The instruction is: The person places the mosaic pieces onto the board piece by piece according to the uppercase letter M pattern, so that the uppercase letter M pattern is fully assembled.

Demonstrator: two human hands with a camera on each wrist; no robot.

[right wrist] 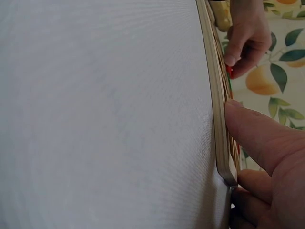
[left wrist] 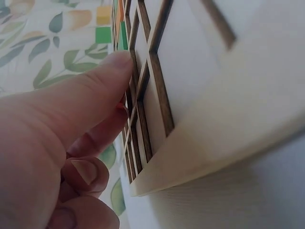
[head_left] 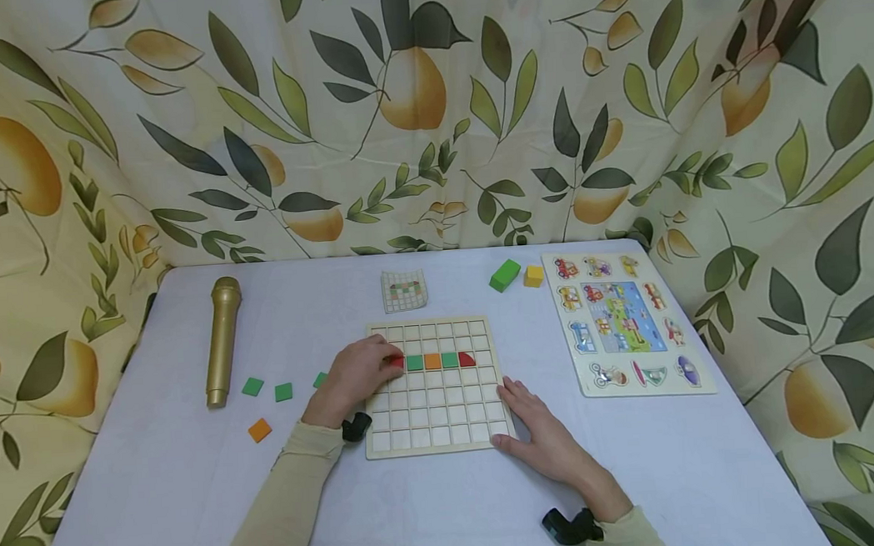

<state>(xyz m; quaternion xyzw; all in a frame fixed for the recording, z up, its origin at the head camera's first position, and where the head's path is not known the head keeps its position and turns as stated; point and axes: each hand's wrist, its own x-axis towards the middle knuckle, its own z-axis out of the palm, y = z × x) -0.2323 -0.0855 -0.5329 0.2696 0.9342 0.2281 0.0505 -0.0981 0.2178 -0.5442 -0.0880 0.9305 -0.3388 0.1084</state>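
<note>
My left hand (head_left: pixel 355 375) pinches a red tile (head_left: pixel 397 363) between thumb and fingers at the left end of a row on the wooden grid board (head_left: pixel 448 451). The fingers cover most of this tile. To its right in the same row lie a green tile (head_left: pixel 415 363), an orange tile (head_left: pixel 432 362), another green tile (head_left: pixel 450 361) and a red tile with a rounded corner (head_left: pixel 467 360). My right hand (head_left: pixel 540 434) rests at the board's lower right, thumb on the frame (right wrist: pixel 218 119) and fingers along the right edge.
Loose green tiles (head_left: pixel 283 392) and an orange tile (head_left: pixel 260 430) lie left of the board, near a gold microphone (head_left: pixel 223 344). Behind the board is a small gridded pattern card (head_left: pixel 404 291). A green block (head_left: pixel 505 275), a yellow block (head_left: pixel 533 276) and a picture puzzle board (head_left: pixel 574 365) stand right.
</note>
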